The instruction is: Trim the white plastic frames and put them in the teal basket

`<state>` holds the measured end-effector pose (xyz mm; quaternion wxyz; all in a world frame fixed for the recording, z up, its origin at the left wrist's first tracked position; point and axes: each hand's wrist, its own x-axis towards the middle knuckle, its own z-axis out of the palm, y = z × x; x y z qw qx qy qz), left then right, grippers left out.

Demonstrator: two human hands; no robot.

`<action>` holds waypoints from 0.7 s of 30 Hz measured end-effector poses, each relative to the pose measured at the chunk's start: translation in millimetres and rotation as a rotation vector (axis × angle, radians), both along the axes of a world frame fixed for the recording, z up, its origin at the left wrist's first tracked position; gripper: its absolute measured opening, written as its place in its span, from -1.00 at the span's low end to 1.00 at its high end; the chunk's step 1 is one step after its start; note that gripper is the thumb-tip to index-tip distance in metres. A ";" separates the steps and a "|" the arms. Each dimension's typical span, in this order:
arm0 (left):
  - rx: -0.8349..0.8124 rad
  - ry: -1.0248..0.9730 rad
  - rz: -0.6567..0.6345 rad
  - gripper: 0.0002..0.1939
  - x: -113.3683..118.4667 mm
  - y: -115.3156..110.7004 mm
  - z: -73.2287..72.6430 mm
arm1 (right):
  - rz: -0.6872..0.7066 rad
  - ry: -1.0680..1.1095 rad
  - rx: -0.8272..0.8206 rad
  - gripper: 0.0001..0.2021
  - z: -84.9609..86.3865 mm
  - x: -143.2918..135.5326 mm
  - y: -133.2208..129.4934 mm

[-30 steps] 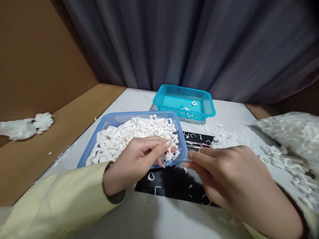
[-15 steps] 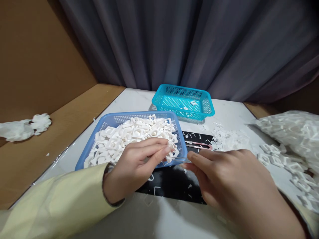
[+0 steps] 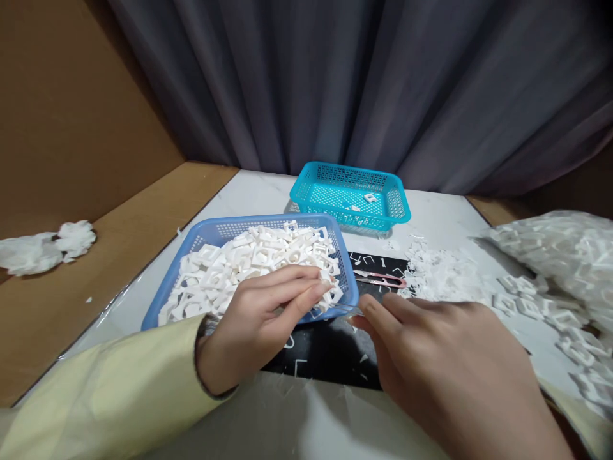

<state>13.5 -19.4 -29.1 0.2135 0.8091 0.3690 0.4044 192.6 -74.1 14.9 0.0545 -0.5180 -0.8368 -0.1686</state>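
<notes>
Over the near right edge of the blue basket, my left hand pinches a small white piece, most of it hidden by the fingers. My right hand is closed around a thin, clear or shiny tool, whose tip points left toward that piece. Whether tip and piece touch cannot be made out. White square frames are heaped in the basket. A black mat strewn with thin white scraps lies under the hands, with pink-handled snips on it.
A turquoise basket with several white pieces stands farther back. White scraps are piled right of the mat. Loose white frames and a full clear bag are at the right. Crumpled white material lies at the left.
My right hand has shifted slightly down, its fingers still closed on the tool. My left hand keeps its pinch, nearly still. The whole view has shifted a little.
</notes>
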 end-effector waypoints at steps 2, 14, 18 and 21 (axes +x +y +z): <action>-0.009 0.003 0.008 -0.86 0.9 0.0 0.7 | 0.015 -0.027 0.003 -0.88 -1.0 0.2 0.2; -0.039 -0.017 0.008 -0.85 0.8 1.6 -0.1 | 0.034 0.137 -0.075 -0.88 -20.1 -24.0 -7.4; -0.171 -0.084 0.032 -0.83 1.0 7.5 6.9 | 0.163 0.144 -0.237 -0.89 -24.8 -25.3 -14.4; -0.449 -0.133 -0.006 -0.79 0.8 10.6 12.5 | 0.039 0.004 -0.189 -0.91 -10.2 -1.7 -3.4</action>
